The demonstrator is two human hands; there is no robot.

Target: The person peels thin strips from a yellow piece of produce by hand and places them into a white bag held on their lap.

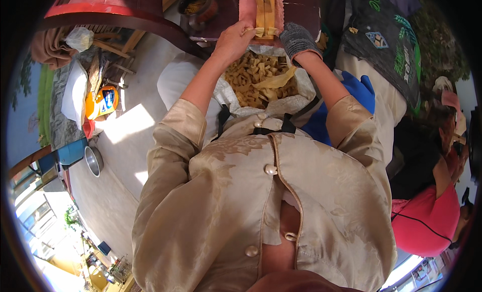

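Note:
My bare left hand pinches a short pale-yellow strip against the near end of a narrow wooden board. A dark slit runs lengthwise down the board, which lies on a pink cloth. On the board's other side my right hand, in a grey knit fingerless glove, holds another small pale strip. What the strips are made of, I cannot tell. Below both hands an open white woven sack on my lap holds many short yellowish pieces; a longer translucent piece lies on top.
A dark red table bears a metal pot at its left. A red-edged curved rail spans the upper left. To my right sit people, one with a black printed apron, one in pink. A metal basin stands on the floor.

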